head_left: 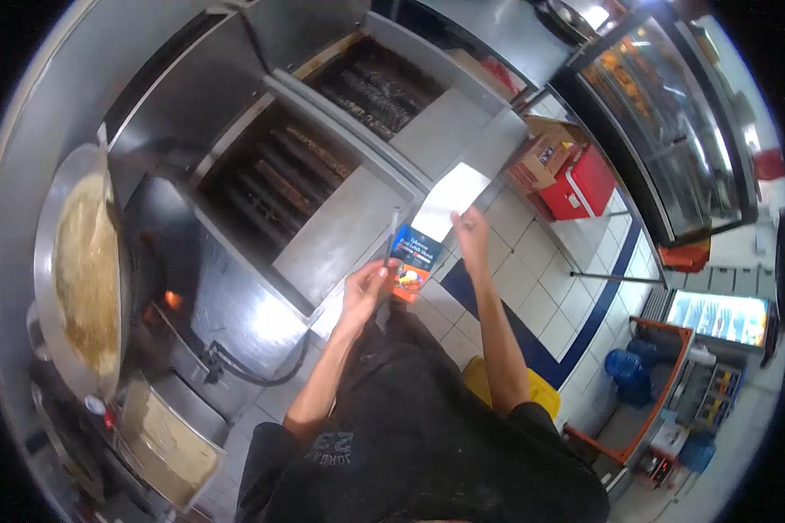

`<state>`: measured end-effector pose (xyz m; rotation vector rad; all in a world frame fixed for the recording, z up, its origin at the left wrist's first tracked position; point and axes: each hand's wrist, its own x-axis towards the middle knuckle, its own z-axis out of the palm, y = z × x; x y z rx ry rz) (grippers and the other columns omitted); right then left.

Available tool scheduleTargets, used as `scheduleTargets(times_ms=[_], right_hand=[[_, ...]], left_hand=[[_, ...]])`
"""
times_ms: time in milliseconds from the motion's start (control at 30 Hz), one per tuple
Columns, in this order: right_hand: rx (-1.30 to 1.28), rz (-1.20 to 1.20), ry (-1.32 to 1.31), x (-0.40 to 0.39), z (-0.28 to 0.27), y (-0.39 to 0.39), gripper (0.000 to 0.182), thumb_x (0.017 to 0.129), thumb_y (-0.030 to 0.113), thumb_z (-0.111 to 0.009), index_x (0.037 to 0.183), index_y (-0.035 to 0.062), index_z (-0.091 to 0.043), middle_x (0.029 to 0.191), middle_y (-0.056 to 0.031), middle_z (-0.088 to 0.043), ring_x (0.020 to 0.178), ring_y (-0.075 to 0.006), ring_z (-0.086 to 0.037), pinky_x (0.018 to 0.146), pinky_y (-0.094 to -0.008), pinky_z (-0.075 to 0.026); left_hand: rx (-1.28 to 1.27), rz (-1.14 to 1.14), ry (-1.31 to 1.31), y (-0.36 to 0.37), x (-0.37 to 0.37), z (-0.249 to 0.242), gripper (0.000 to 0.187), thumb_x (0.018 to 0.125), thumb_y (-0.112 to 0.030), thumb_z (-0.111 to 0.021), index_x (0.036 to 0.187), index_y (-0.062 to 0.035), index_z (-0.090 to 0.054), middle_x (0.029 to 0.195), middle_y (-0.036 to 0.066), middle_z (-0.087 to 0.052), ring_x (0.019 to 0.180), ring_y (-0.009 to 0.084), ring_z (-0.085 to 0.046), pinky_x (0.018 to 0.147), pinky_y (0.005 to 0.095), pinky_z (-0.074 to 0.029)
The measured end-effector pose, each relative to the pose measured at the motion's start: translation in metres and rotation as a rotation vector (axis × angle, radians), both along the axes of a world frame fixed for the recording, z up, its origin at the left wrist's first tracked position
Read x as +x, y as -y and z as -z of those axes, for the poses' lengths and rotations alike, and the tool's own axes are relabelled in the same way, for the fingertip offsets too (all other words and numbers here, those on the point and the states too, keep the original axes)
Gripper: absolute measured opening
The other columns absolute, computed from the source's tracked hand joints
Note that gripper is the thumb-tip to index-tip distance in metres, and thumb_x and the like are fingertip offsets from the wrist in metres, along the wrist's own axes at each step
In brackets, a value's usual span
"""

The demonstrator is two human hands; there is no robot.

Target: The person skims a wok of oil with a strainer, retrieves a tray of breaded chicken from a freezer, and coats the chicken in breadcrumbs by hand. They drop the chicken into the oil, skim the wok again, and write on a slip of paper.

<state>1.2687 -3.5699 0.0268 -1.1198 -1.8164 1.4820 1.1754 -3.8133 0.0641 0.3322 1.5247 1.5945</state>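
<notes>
My left hand point(364, 289) pinches the lower left edge of a printed leaflet point(416, 254), which has a dark blue cover, an orange lower part and a food picture. A thin grey stick-like item point(392, 234) stands up beside the same hand's fingers. At the leaflet's upper end a bright white sheet point(452, 200) extends up and to the right. My right hand point(469, 228) is closed at this sheet's lower right edge, fingers bent together. Whether the white sheet is part of the leaflet cannot be made out.
Two fryer basins point(275, 179) lie ahead. A big wok of oil point(87, 270) is at left, a flame point(173, 301) beside it, and a tray of batter point(167, 440) below. At right stand a red cooler point(584, 185), a glass food cabinet point(663, 113) and an orange-edged cart point(624, 453).
</notes>
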Motion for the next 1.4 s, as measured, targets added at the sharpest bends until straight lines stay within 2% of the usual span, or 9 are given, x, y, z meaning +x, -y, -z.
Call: scheduleTargets(times_ms=[100, 133, 333, 433, 667, 833, 1100, 1167, 1400], right_hand=[[0.737, -0.174, 0.104, 0.026, 0.011, 0.044, 0.008, 0.074, -0.003, -0.064, 0.081, 0.0019, -0.062, 0.106, -0.0142, -0.061, 0.098, -0.0294, -0.057, 0.091, -0.0381, -0.044], [0.502, -0.35, 0.18, 0.039, 0.009, 0.054, 0.029, 0.077, -0.003, -0.056, 0.103, 0.0053, -0.067, 0.122, -0.0162, -0.055, 0.12, -0.0314, -0.047, 0.105, -0.0426, -0.033], [0.345, -0.253, 0.011, 0.053, 0.051, 0.101, 0.022, 0.083, 0.009, -0.058, 0.104, 0.0063, -0.062, 0.133, -0.0132, -0.046, 0.118, -0.0304, -0.047, 0.099, -0.0408, -0.038], [-0.472, 0.39, -0.219, 0.044, 0.063, 0.112, 0.037, 0.095, 0.046, -0.045, 0.095, 0.0097, -0.053, 0.105, -0.0053, -0.049, 0.089, -0.0169, -0.051, 0.071, -0.0313, -0.042], [-0.74, 0.096, 0.143, 0.028, 0.013, 0.097, 0.073, 0.083, 0.073, -0.047, 0.111, 0.0064, -0.058, 0.096, -0.0072, -0.063, 0.09, -0.0206, -0.061, 0.072, -0.0405, -0.049], [-0.53, 0.012, -0.202, 0.004, 0.06, 0.096, 0.027, 0.081, 0.005, -0.065, 0.106, -0.0039, -0.061, 0.097, -0.0125, -0.066, 0.083, -0.0202, -0.064, 0.075, -0.0312, -0.05], [-0.279, -0.702, -0.353, -0.001, -0.173, 0.352, 0.027, 0.089, 0.01, -0.064, 0.111, -0.003, -0.057, 0.104, -0.0091, -0.064, 0.095, -0.0147, -0.059, 0.086, -0.0299, -0.045], [-0.273, -0.949, -0.353, -0.006, -0.194, 0.443, 0.026, 0.089, 0.01, -0.063, 0.112, -0.0021, -0.057, 0.106, -0.008, -0.064, 0.101, -0.0143, -0.057, 0.091, -0.0295, -0.042], [-0.371, -1.536, -0.278, 0.008, -0.214, 0.69, 0.021, 0.09, 0.008, -0.065, 0.107, 0.0005, -0.058, 0.097, -0.0038, -0.065, 0.087, -0.0095, -0.057, 0.08, -0.0252, -0.046]], left_hand=[[0.039, -0.263, 0.047, 0.004, 0.028, -0.005, 0.02, 0.095, -0.017, -0.059, 0.109, -0.0034, -0.062, 0.094, 0.001, -0.063, 0.084, 0.0079, -0.055, 0.077, 0.0252, -0.044], [0.047, -0.392, 0.043, 0.009, 0.034, -0.007, 0.016, 0.094, -0.016, -0.06, 0.104, -0.0038, -0.064, 0.089, -0.002, -0.061, 0.074, 0.0052, -0.05, 0.07, 0.023, -0.042], [-0.009, -0.608, -0.078, 0.036, 0.067, 0.009, 0.012, 0.093, -0.014, -0.061, 0.101, -0.0043, -0.059, 0.085, 0.001, -0.06, 0.076, 0.0092, -0.056, 0.064, 0.023, -0.046], [-0.059, -0.612, -0.149, 0.049, 0.08, 0.003, 0.014, 0.092, -0.014, -0.063, 0.098, -0.0031, -0.057, 0.084, 0.004, -0.06, 0.074, 0.0094, -0.056, 0.063, 0.0231, -0.046], [-0.081, -0.632, -0.352, 0.077, 0.112, -0.012, 0.012, 0.089, -0.012, -0.065, 0.087, -0.003, -0.057, 0.083, 0.002, -0.059, 0.069, 0.0075, -0.054, 0.062, 0.0223, -0.045], [-0.095, -0.634, -0.483, 0.118, 0.127, -0.027, 0.008, 0.086, -0.008, -0.067, 0.088, -0.0023, -0.061, 0.079, 0.005, -0.063, 0.074, 0.0103, -0.057, 0.063, 0.0261, -0.047], [-0.1, -0.945, -0.885, 0.317, 0.14, -0.127, 0.013, 0.092, -0.004, -0.053, 0.1, 0.0012, -0.062, 0.091, 0.011, -0.066, 0.084, 0.0175, -0.064, 0.075, 0.03, -0.05], [-0.186, -1.161, -1.009, 0.386, 0.142, -0.141, 0.017, 0.087, -0.004, -0.056, 0.103, -0.002, -0.062, 0.094, 0.013, -0.065, 0.087, 0.0264, -0.064, 0.077, 0.0328, -0.05], [-0.096, -1.71, -0.816, 0.54, 0.197, -0.168, 0.029, 0.082, -0.002, -0.069, 0.098, -0.0022, -0.045, 0.099, 0.01, -0.058, 0.083, 0.0097, -0.054, 0.065, 0.0214, -0.047]])
